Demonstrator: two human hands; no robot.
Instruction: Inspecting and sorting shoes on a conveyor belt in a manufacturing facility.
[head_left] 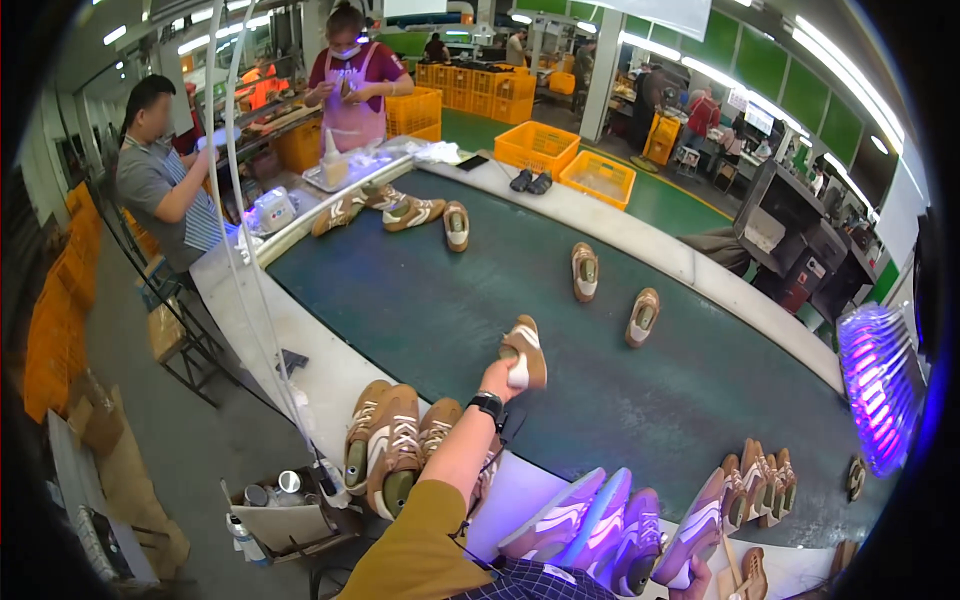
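Note:
My left hand (497, 379) is stretched out over the dark green belt, its fingers closed on the heel end of a brown and white sneaker (527, 352). The toe of that sneaker points away from me. At the lower edge my right hand (692, 582), partly cut off, grips the heel end of another sneaker (697, 528), which is tinted purple by the light. Just left of it, several purple-lit sneakers (560, 517) stand side by side on the near ledge. More brown sneakers (393, 440) with white laces are lined up beside my left forearm.
Loose sneakers (585, 272) lie spread along the belt (400, 290). A glowing purple lamp (878, 390) stands at the right. Two people work beyond the far left end. Orange crates (537, 147) sit behind the white ledge (690, 265). White hoses (240, 200) hang at left.

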